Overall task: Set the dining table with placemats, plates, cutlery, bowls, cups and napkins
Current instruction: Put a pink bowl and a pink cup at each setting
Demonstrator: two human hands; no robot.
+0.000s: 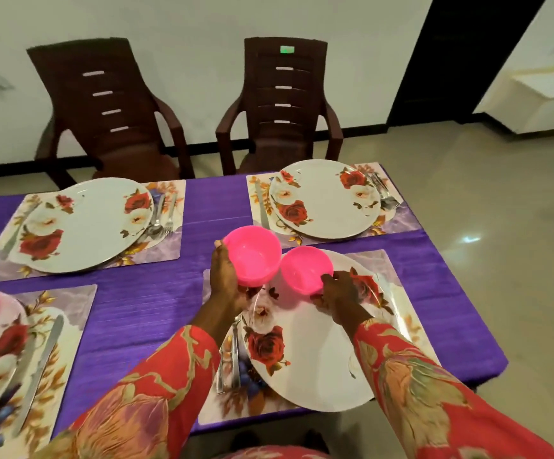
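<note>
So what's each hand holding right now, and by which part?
Left hand grips one pink bowl by its near side wall; right hand holds the other pink bowl low on its near side.

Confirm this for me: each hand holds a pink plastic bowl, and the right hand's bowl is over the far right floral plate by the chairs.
Not quite. The head view shows the left hand and the right hand each holding a pink plastic bowl, but the right hand's bowl is over the near right floral plate, not the far right floral plate by the chairs.
</note>
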